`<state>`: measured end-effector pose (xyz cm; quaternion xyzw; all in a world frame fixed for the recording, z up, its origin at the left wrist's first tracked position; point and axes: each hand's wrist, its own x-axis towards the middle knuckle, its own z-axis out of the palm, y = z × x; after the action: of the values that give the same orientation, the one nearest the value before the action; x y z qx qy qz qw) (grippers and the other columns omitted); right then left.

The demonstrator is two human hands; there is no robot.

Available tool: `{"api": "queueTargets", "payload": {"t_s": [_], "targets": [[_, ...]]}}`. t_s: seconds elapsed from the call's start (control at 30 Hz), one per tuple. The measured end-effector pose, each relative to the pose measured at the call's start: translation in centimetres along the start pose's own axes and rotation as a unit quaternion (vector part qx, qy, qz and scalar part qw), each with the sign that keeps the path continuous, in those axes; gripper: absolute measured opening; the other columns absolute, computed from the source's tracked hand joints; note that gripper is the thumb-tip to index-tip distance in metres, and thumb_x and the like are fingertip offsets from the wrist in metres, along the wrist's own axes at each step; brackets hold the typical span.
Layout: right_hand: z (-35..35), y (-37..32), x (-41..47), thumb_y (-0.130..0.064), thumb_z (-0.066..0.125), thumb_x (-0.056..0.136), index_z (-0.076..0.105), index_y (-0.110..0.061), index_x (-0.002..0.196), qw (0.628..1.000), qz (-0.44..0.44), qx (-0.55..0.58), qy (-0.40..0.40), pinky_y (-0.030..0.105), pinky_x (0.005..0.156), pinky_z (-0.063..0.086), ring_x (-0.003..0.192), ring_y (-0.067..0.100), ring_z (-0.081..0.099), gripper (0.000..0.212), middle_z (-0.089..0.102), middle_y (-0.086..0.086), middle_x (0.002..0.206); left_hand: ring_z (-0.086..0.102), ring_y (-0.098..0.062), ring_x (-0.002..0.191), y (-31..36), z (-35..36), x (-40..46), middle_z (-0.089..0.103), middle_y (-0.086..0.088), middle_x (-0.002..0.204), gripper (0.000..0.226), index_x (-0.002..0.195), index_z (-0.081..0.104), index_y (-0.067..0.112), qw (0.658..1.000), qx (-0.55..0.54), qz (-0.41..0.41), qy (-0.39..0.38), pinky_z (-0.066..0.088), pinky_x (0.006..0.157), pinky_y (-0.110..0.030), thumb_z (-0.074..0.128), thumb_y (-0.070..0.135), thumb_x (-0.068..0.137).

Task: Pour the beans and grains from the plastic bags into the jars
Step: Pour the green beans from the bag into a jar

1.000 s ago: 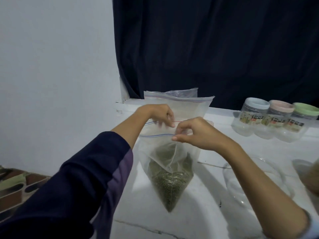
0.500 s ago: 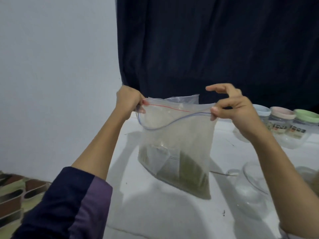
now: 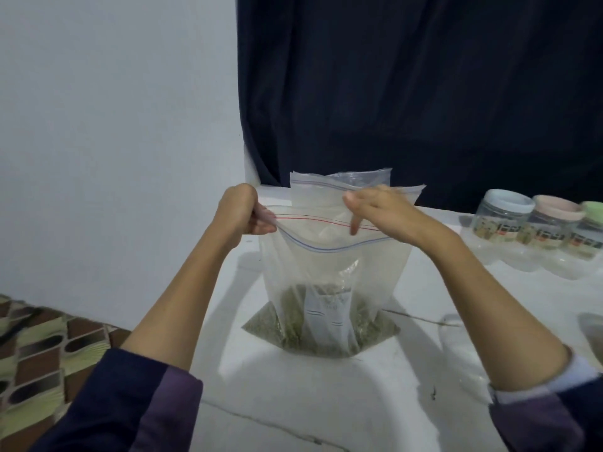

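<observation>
White table (image 3: 326, 402), unreadable jar labels (image 3: 496, 230)

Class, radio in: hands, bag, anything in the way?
Left hand pinches zip bag corner; right hand at its open mouth. Bag stands on counter, green beans inside. Lidded jars far right; nothing blocking.

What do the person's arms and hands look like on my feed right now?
Both forearms are bare, with dark navy sleeves pushed up toward the elbows. The left sleeve has a purple band at its cuff; the right sleeve shows a pale cuff edge. The left hand and right hand wear no gloves or visible jewellery.
</observation>
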<state>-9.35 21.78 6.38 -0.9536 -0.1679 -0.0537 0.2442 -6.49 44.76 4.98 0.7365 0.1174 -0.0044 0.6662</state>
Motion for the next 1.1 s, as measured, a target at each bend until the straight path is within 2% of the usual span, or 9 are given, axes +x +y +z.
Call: {"api": "queueTargets", "payload": {"t_s": [0.1, 0.2, 0.27, 0.33, 0.4, 0.6, 0.73, 0.93, 1.1], "targets": [[1.7, -3.7, 2.1, -0.077, 0.021, 0.085, 0.071, -0.028, 0.074, 0.996, -0.039, -0.062, -0.057, 0.045, 0.112, 0.020, 0.130, 0.019, 0.038, 0.071, 0.053, -0.007, 0.136, 0.067, -0.030, 0.057, 0.1, -0.3, -1.0, 0.067, -0.023, 0.069, 0.033, 0.081, 0.060, -0.013, 0.998, -0.016, 0.026, -0.058, 0.057, 0.068, -0.030, 0.028, -0.008, 0.076], [3.2, -5.8, 3.8, -0.068, 0.041, 0.088, 0.072, -0.012, 0.098, 0.987, -0.035, -0.093, -0.128, 0.044, 0.110, 0.023, 0.130, 0.018, 0.036, 0.065, 0.046, -0.005, 0.141, 0.071, -0.022, 0.070, -0.2, -0.8, -1.6, 0.072, -0.019, 0.076, 0.037, 0.070, 0.071, -0.005, 0.988, 0.002, 0.059, -0.142, 0.054, 0.083, -0.029, 0.035, -0.011, 0.079], [3.6, -6.2, 4.8, -0.052, 0.062, 0.085, 0.064, -0.003, 0.083, 0.981, -0.040, -0.122, -0.144, 0.038, 0.091, 0.036, 0.101, 0.021, 0.053, 0.050, 0.060, 0.006, 0.107, 0.071, -0.017, 0.072, -0.6, -1.0, -1.3, 0.073, -0.015, 0.077, 0.047, 0.059, 0.074, 0.005, 0.983, 0.020, 0.083, -0.163, 0.056, 0.079, -0.024, 0.038, -0.013, 0.084], [3.4, -6.3, 5.3, -0.031, 0.072, 0.082, 0.051, -0.008, 0.062, 0.984, -0.020, -0.109, -0.138, 0.028, 0.061, 0.031, 0.063, 0.018, 0.046, 0.037, 0.048, 0.003, 0.066, 0.069, -0.014, 0.059, -1.2, -1.1, -1.2, 0.071, -0.013, 0.082, 0.026, 0.073, 0.070, 0.002, 0.985, 0.049, 0.101, -0.127, 0.056, 0.061, -0.018, 0.052, -0.007, 0.089], [3.0, -6.5, 5.5, -0.023, 0.075, 0.081, 0.055, -0.013, 0.056, 0.986, 0.003, -0.080, -0.147, 0.026, 0.051, 0.027, 0.053, 0.014, 0.037, 0.034, 0.041, -0.002, 0.055, 0.059, -0.011, 0.041, -1.8, -1.0, -1.0, 0.070, -0.011, 0.077, 0.007, 0.081, 0.063, 0.000, 0.987, 0.074, 0.128, -0.059, 0.045, 0.041, -0.017, 0.062, 0.001, 0.088], [2.6, -6.0, 5.6, -0.025, 0.077, 0.080, 0.075, -0.005, 0.075, 0.993, 0.027, -0.043, -0.108, 0.026, 0.062, 0.042, 0.058, 0.011, 0.051, 0.021, 0.058, 0.000, 0.059, 0.046, -0.009, 0.040, -2.1, -0.1, -0.6, 0.070, -0.004, 0.071, 0.009, 0.075, 0.067, 0.007, 0.972, 0.036, 0.234, -0.003, 0.039, 0.046, -0.020, 0.069, 0.007, 0.084], [0.7, -5.7, 5.1, -0.024, 0.075, 0.081, 0.077, -0.008, 0.075, 0.999, 0.035, 0.002, -0.008, 0.027, 0.070, 0.047, 0.067, 0.012, 0.057, 0.018, 0.065, 0.004, 0.064, 0.063, -0.002, 0.073, -3.3, -0.7, 0.1, 0.070, 0.006, 0.089, 0.005, 0.094, 0.066, 0.021, 0.959, -0.006, 0.283, -0.010, 0.049, 0.068, -0.015, 0.062, 0.021, 0.091], [-3.1, -5.5, 3.7, -0.016, 0.073, 0.083, 0.076, -0.005, 0.073, 0.993, 0.029, 0.084, 0.079, 0.029, 0.078, 0.051, 0.070, 0.010, 0.057, 0.016, 0.073, 0.016, 0.083, 0.062, -0.018, 0.102, -10.1, -2.0, 3.0, 0.069, 0.005, 0.111, 0.049, 0.109, 0.064, 0.017, 0.985, -0.092, 0.144, 0.008, 0.047, 0.085, -0.035, 0.033, 0.052, 0.098], [-6.2, -6.0, 4.1, -0.016, 0.073, 0.084, 0.076, -0.002, 0.079, 0.975, 0.022, 0.152, 0.162, 0.015, 0.074, 0.046, 0.058, -0.003, 0.058, 0.015, 0.067, -0.008, 0.056, 0.056, -0.020, 0.105, -11.2, 1.1, 3.0, 0.063, 0.001, 0.109, 0.072, 0.121, 0.056, 0.011, 0.969, -0.220, 0.060, -0.091, 0.044, 0.090, -0.039, 0.018, 0.066, 0.092]]}}
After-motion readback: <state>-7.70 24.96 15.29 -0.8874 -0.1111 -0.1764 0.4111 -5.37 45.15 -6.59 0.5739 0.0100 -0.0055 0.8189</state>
